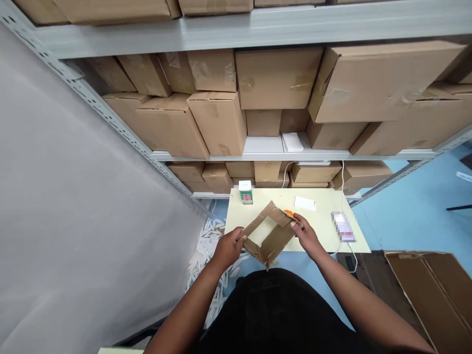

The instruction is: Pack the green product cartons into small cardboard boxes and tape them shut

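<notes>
A brown cardboard box point(278, 241), open right through, is held tilted above the near part of the pale yellow table point(265, 194). Its left side is gripped by my left hand point(227, 250), thumb on the near face. My right hand point(308, 238) is closed on the right edge, thumb on top. An orange object point(289, 213) shows just beyond the cardboard by my right fingertips; whether I hold it or it lies on the table, I cannot tell. Behind the cardboard stands a small green and white box point(246, 192). A white card point(305, 203) lies to its right.
A phone-like device point(343, 227) with a white cable lies on the table's right side. Metal shelving point(236, 37) filled with cartons rises in front. White scraps point(210, 255) cover the floor at left beside the wall point(92, 196). A large open carton point(431, 290) stands lower right.
</notes>
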Demonstrator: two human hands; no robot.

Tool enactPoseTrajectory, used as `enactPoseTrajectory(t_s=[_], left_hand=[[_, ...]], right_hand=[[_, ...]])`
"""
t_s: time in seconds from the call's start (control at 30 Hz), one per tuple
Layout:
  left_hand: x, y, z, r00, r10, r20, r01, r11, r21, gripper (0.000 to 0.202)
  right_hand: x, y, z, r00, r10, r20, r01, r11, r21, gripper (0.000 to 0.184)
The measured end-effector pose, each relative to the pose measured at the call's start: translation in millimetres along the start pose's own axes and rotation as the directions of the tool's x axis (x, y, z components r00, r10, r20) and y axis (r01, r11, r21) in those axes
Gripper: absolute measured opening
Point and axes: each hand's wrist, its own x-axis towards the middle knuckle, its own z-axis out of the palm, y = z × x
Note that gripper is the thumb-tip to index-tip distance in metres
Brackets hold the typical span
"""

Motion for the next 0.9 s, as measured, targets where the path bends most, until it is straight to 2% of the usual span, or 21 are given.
enactPoseTrajectory(t_s=[0.1,0.2,0.27,0.37,0.4,0.47,0.57,0.63,0.7,0.77,0.8,0.9], left_hand=[[20.2,-14.3,-4.1,0.996,0.075,0.058,-0.076,0.997,0.029,0.023],[45.4,-22.8,-1.4,0.982,0.148,0.114,-0.154,0.987,0.042,0.023],[61.8,-26.4,5.5,0.973,0.183,0.137,-0.190,0.981,0.034,0.023],[82.0,-31.2,20.7,0.964,0.231,0.134,-0.237,0.971,0.028,0.023],[87.0,-32.8,26.1,0.961,0.251,0.120,-0.256,0.966,0.034,0.023],[93.4,-36.4,35.7,0.955,0.289,0.063,-0.293,0.955,0.058,0.023],[93.7,-43.2,47.3,0.953,0.286,-0.102,-0.275,0.955,0.108,0.032],[89.2,-49.0,54.6,0.947,0.227,-0.226,-0.197,0.969,0.147,0.044],[83.9,-55.2,62.5,0.942,0.180,-0.282,-0.134,0.976,0.174,0.051],[80.4,-60.9,70.8,0.950,0.169,-0.262,-0.125,0.976,0.176,0.050],[79.5,-63.3,74.7,0.957,0.179,-0.229,-0.143,0.976,0.165,0.047],[79.1,-68.7,83.4,0.966,0.235,-0.109,-0.226,0.970,0.092,0.032]], right_hand=[[-7.8,9.7,8.6,1.000,0.002,-0.013,-0.004,0.984,-0.176,0.036],[-17.4,22.0,13.4,0.998,0.063,-0.019,-0.066,0.959,-0.277,0.022],[-20.7,29.3,13.8,0.992,0.125,-0.011,-0.122,0.931,-0.345,0.018],[-21.5,36.0,12.5,0.986,0.165,-0.018,-0.157,0.896,-0.414,0.025],[-21.7,37.1,12.1,0.991,0.133,-0.014,-0.127,0.899,-0.418,0.031],[-23.2,38.1,11.7,0.999,0.000,0.041,0.017,0.909,-0.416,0.045],[-28.0,38.9,10.2,0.955,-0.193,0.224,0.277,0.849,-0.450,0.056],[-30.2,40.2,7.6,0.914,-0.209,0.348,0.372,0.772,-0.516,0.061],[-29.7,43.1,4.4,0.880,-0.174,0.442,0.427,0.698,-0.575,0.071],[-25.8,48.3,1.7,0.856,-0.158,0.491,0.466,0.647,-0.603,0.075],[-22.6,51.8,0.8,0.850,-0.165,0.501,0.480,0.634,-0.606,0.071],[-9.4,64.9,1.1,0.852,-0.220,0.475,0.494,0.638,-0.591,0.043]])
